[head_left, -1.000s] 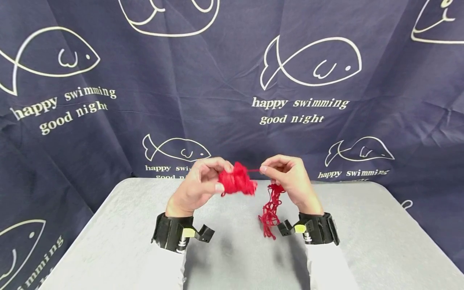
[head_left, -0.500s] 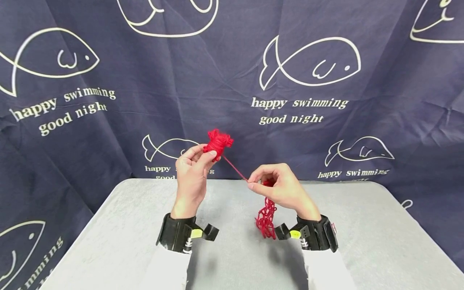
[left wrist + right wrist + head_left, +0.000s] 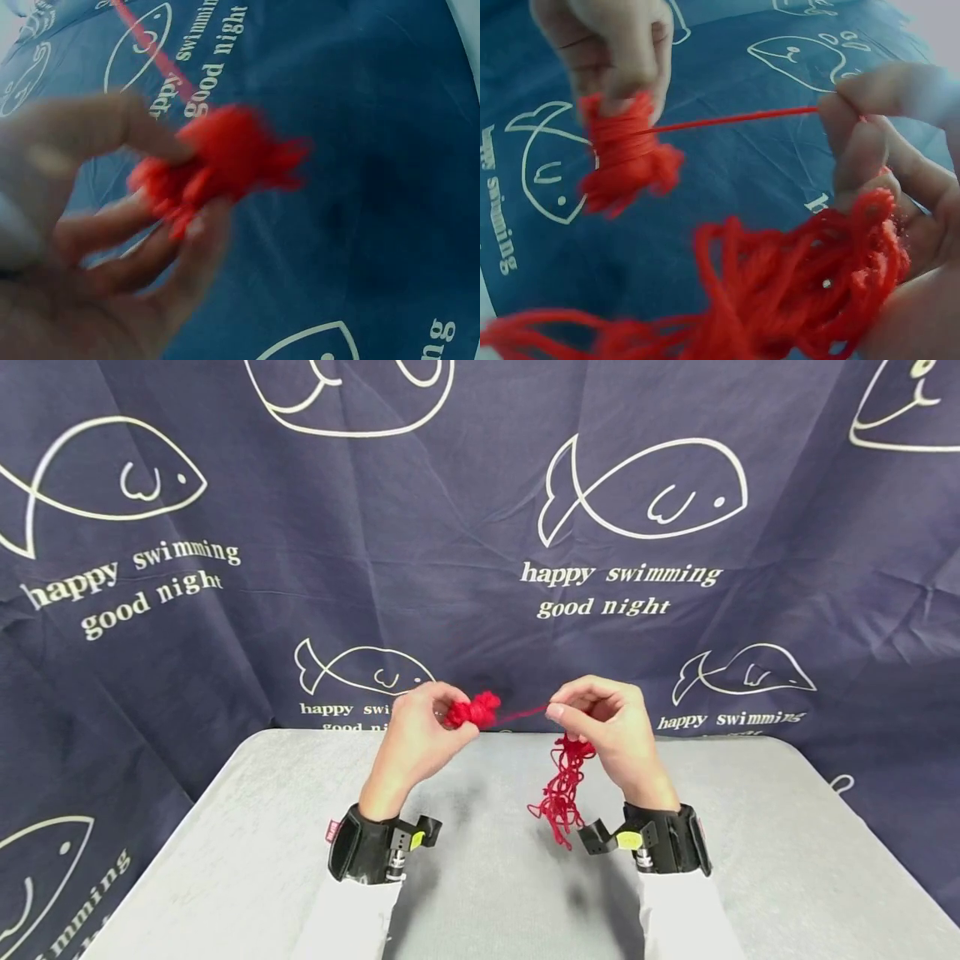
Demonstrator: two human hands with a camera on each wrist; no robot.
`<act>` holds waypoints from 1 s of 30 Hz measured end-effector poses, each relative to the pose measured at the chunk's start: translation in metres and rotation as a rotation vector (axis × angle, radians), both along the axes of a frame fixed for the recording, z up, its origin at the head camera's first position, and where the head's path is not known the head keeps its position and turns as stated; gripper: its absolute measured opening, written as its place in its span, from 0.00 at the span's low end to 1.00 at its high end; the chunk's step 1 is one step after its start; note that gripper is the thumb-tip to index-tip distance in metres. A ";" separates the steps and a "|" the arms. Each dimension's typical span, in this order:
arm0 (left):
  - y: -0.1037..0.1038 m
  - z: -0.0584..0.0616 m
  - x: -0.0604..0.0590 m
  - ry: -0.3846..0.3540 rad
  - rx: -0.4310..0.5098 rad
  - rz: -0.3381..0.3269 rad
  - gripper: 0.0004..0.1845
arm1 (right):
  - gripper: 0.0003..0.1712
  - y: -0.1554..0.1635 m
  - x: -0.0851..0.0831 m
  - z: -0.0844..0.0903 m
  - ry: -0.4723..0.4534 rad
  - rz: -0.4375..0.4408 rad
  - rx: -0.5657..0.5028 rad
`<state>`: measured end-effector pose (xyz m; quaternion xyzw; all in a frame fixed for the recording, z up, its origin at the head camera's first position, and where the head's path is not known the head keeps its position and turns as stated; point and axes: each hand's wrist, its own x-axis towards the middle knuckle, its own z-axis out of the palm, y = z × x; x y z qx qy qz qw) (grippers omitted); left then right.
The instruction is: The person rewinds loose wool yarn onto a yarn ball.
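My left hand point(image 3: 420, 739) grips a small wound bundle of red yarn point(image 3: 477, 710) between thumb and fingers, above the table's far edge. In the right wrist view the bundle point(image 3: 622, 154) has strands wrapped round its middle and bulging loops at its end. A taut yarn strand point(image 3: 735, 120) runs from it to my right hand point(image 3: 607, 727), whose thumb and forefinger pinch it. Below that hand hangs a loose tangle of red yarn point(image 3: 564, 789), its upper loops held against the palm by the other fingers. The left wrist view is blurred by motion.
A light grey table point(image 3: 300, 827) lies under both hands. Behind it hangs a dark blue cloth point(image 3: 480, 527) printed with white fish and lettering. Black wrist straps with camera brackets point(image 3: 423, 833) sit on both wrists.
The left hand rose with the bundle, then came back down and turned, so the bundle's end now faces right. The right hand dipped left, then moved back right and up, keeping the strand stretched.
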<state>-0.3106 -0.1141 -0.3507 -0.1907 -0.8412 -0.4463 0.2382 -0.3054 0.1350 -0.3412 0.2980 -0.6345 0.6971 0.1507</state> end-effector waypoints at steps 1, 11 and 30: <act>-0.001 0.001 0.001 -0.043 -0.051 -0.049 0.09 | 0.07 0.000 -0.002 -0.001 -0.008 0.016 -0.052; -0.014 0.005 0.009 -0.331 -0.159 -0.831 0.13 | 0.17 0.006 -0.015 -0.008 -0.132 0.109 -0.338; -0.011 0.017 0.005 -0.158 1.164 -0.637 0.17 | 0.05 0.019 -0.023 -0.019 -0.179 0.050 0.361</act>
